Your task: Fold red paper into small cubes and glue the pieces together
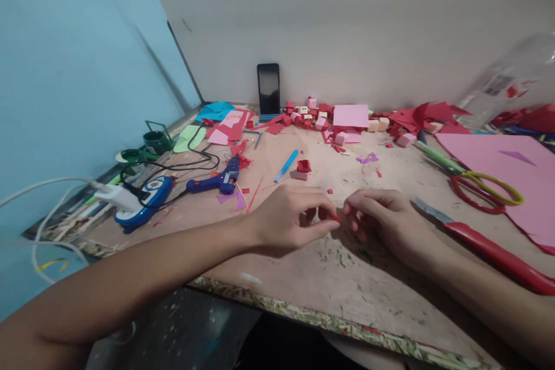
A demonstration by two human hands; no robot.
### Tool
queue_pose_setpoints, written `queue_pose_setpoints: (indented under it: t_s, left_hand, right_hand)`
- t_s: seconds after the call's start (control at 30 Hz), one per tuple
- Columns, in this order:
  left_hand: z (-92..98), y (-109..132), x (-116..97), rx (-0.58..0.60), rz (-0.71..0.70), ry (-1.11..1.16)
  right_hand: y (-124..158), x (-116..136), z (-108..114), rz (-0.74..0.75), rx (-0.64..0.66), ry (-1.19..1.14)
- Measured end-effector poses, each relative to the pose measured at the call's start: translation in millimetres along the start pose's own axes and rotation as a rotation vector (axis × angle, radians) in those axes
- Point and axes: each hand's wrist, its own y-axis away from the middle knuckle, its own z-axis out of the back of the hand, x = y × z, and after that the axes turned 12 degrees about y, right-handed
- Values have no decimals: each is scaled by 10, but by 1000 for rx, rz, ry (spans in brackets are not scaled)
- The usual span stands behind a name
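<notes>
Between the thumb and forefinger of my left hand (288, 221) is a tiny red paper piece (336, 219). Close beside it on the right, my right hand (388, 219) is closed, its fingers curled in with the thumb; whatever they may hold is hidden. Just beyond my hands stands a small paper box (304, 169), pink below with an open red top. A tiny red square (330, 191) lies on the tabletop near my fingertips. To the left of the box rests a blue pen-like stick (286, 166).
A blue glue gun (217, 179) and power strip (145, 202) with cables lie left. Scissors (481, 188) and a red-handled cutter (498, 254) lie right, by pink paper (520, 167). A phone (269, 89) stands at the back beside several paper cubes (321, 122). A bottle (503, 89) leans right.
</notes>
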Motion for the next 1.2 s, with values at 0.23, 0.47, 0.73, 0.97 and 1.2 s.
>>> queue_pose_setpoints:
  t_s: [0.23,0.47,0.73,0.97,1.2]
  left_hand:
    - [4,-3,9,45,-105,-85]
    - [12,5,35,3,-128,-179]
    - [25,9,33,63,-163,-284]
    - [58,-2,10,206,-215,-556]
    - [41,0,-17,249,-334,-639]
  right_hand:
    - [33,52,-5,0,45,63]
    - [73,137,-39,22,193,209]
    - [67,61,-19,-24,237,121]
    - [82,83,-35,-39,269,167]
    - [92,127,-33,41,357,277]
